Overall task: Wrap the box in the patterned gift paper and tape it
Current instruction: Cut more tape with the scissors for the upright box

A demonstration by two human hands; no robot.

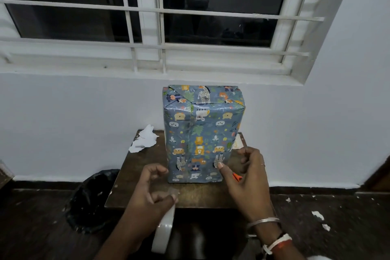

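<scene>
Box (202,133) stands upright on its short end at the middle of the small brown tabletop (190,195), just before the white wall under the barred window (190,17). Blue gift paper (223,126) printed with cartoon animals covers every face that shows, with the folded flaps closed across the top. The left hand (147,194) is in front of the box, apart from it, its fingers (162,198) curled round the top of a white tape roll (163,236) that hangs below the tabletop's near edge. The right hand (249,179) touches the box's lower front with its thumb, the other fingers (245,160) loosely curled. A small orange thing (237,177) shows beside the thumb; I cannot tell whether the hand holds it. Torn white paper scraps (144,138) lie on the far left corner.
</scene>
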